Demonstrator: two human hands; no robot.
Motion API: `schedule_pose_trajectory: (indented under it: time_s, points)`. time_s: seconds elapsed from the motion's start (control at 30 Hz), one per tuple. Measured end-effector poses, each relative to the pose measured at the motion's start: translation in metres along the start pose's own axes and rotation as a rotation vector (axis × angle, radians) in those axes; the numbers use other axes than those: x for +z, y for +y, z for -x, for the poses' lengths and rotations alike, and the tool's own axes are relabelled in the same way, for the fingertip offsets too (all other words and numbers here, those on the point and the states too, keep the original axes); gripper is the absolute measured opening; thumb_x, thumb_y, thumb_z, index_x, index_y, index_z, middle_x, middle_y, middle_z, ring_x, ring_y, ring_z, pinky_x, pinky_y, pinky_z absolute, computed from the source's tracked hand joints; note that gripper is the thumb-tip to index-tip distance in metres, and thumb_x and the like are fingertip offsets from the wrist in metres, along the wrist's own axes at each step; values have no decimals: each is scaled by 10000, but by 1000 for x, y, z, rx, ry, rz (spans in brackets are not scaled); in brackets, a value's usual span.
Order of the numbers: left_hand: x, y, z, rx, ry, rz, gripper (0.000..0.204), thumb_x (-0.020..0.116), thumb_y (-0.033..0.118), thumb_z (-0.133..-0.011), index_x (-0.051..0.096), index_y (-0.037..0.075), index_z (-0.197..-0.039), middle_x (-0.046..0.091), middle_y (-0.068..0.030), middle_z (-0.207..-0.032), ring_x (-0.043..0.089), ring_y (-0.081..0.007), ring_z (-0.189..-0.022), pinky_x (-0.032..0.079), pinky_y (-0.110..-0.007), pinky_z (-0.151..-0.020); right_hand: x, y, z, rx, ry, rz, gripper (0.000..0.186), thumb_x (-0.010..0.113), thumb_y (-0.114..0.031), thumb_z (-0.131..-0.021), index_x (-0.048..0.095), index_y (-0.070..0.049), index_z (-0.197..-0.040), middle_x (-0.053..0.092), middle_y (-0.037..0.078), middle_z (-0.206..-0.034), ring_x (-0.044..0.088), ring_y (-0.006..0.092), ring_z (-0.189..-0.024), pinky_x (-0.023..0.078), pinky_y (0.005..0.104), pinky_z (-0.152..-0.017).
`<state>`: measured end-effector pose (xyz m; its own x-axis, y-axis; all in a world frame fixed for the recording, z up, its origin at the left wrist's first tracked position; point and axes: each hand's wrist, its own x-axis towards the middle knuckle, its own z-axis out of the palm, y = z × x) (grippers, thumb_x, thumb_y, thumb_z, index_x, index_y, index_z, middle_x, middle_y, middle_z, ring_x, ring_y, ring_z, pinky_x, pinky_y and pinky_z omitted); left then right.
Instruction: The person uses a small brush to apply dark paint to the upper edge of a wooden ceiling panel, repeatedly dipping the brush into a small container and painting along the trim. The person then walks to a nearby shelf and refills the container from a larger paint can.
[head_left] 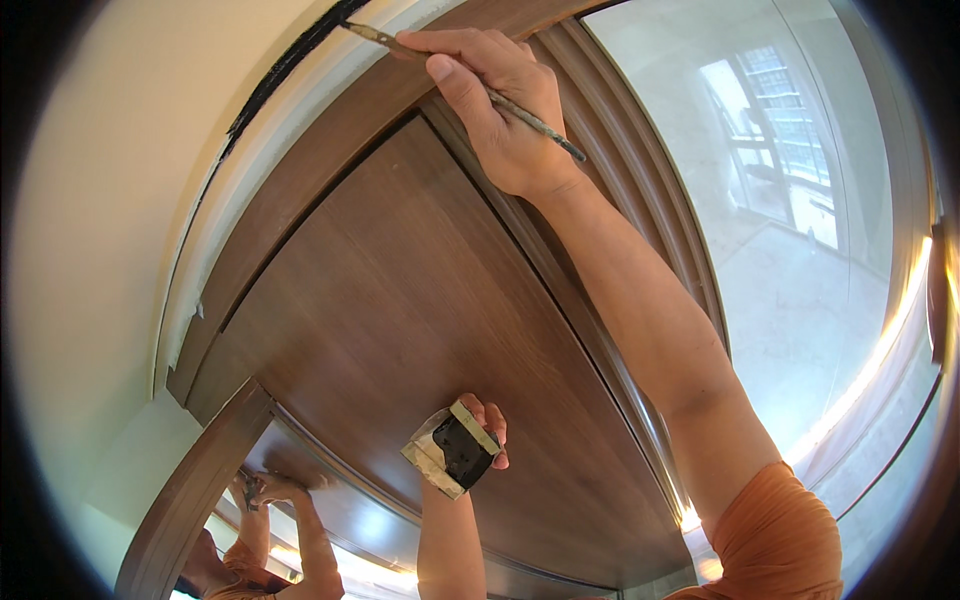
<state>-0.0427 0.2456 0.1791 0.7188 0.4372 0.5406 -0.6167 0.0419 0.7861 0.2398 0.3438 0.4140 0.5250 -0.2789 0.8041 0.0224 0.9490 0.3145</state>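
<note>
My right hand (510,115) is raised at the top, pinching a thin paintbrush (537,124) between thumb and fingers. The brush's dark tip touches the end of a wet-looking black painted strip (290,75) on the pale surface beside the wood trim. Lower down, my left hand (498,432) holds a small, open, box-like container (428,462) with pale sides. Black paint (463,448) lies inside it. Most of the left palm is hidden behind the container.
A brown wood panel (400,270) fills the middle, framed by ribbed wood moulding (640,140). To the right is a glossy pale panel (800,270) with window reflections. At lower left, a wood-framed reflective surface (200,490) shows a person in orange with raised arms.
</note>
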Motion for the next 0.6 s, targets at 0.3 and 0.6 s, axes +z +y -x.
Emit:
schedule_pose_trajectory:
  time_s: [0.3,0.6]
  points:
    - [3,0,-1,-15,15,30,624,729,346,-942,507,-117,-1297,515,-301,-1224,537,-444,-1251,591,-602,-947,0,3,-2,34,21,-76,234,578,-223,-1039,746,-115,-1159,705,14,-865,618,189,-868,422,368,-898]
    - [3,-3,-1,3,7,48,637,747,331,-928,500,-114,-1311,515,-318,-1241,559,-462,-1252,584,-598,-960,0,3,-4,-69,198,-65,259,553,-239,-1061,737,-81,-1153,763,48,-1008,644,215,-918,469,371,-887]
